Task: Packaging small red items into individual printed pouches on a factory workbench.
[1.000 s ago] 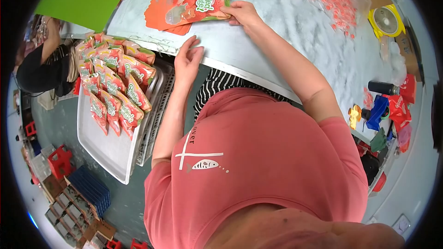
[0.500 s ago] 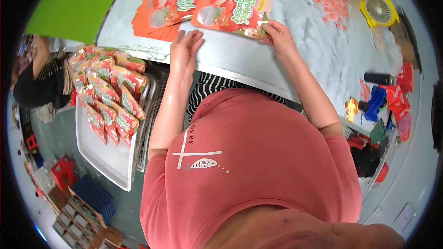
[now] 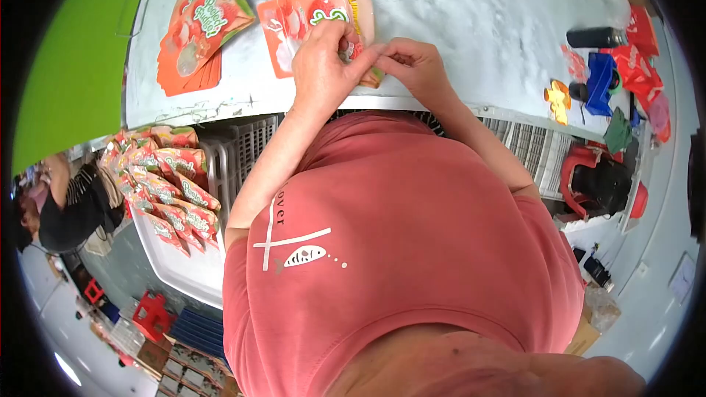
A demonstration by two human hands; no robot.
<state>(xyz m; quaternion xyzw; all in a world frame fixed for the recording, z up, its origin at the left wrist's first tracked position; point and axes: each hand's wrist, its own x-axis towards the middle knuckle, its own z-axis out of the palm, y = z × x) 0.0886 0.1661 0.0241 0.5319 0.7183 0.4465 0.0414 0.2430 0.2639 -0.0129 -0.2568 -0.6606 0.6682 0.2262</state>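
Observation:
A flat red and peach snack pouch (image 3: 279, 22) with green and white lettering lies on the pale marbled table in front of me. Over its middle rests my left hand (image 3: 323, 62), fingers curled and thumb stretched to the pouch's right edge. There the fingertips of my right hand (image 3: 418, 70) pinch, meeting the left thumb; the bit of pouch between them is mostly covered. To the left, a fanned stack of similar flat pouches (image 3: 206, 22) sits on the table.
Below the table on the left, a white tray (image 3: 176, 272) carries several filled pouches (image 3: 173, 176). A green surface (image 3: 73, 44) adjoins the table's left end. At the right are a black cylinder (image 3: 592, 37), blue object (image 3: 601, 84) and red packaging (image 3: 632, 66). Another person (image 3: 73, 202) is at far left.
My left hand has come from beside the pouch onto it, meeting my right hand at its right edge. The view has shifted; the loose red pieces are mostly out of sight.

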